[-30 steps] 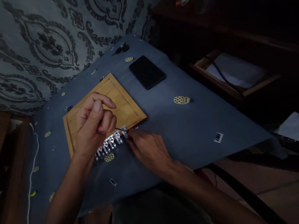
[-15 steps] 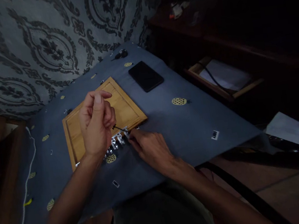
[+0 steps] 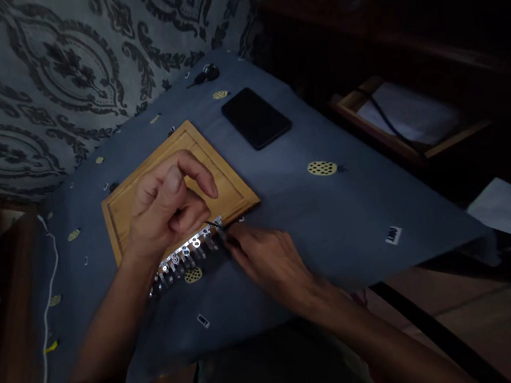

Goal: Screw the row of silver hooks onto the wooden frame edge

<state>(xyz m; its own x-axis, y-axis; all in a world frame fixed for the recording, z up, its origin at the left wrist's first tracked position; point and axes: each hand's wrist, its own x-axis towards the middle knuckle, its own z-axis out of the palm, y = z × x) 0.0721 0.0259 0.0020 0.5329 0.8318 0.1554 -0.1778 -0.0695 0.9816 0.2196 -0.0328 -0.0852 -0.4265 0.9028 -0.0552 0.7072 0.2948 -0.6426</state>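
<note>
A shiny metal strip with several hooks [image 3: 184, 258] lies along the near edge of a wooden board [image 3: 215, 172] on a blue cloth [image 3: 335, 218]. My left hand [image 3: 167, 207] hovers over the board's near edge, fingers curled and pinched on a thin dark tool whose tip points at the strip's right end. My right hand [image 3: 269, 259] rests on the cloth at the strip's right end, fingers closed against it.
A black phone [image 3: 256, 117] lies on the cloth beyond the board. A small dark object [image 3: 206, 73] sits at the far corner by the patterned wall. A white cable [image 3: 45, 297] runs down the left side. An open wooden drawer [image 3: 410, 125] stands to the right.
My left hand has dropped slightly and its fingers have uncurled a little over the strip. The right hand has stayed at the strip's right end. The camera has shifted a bit.
</note>
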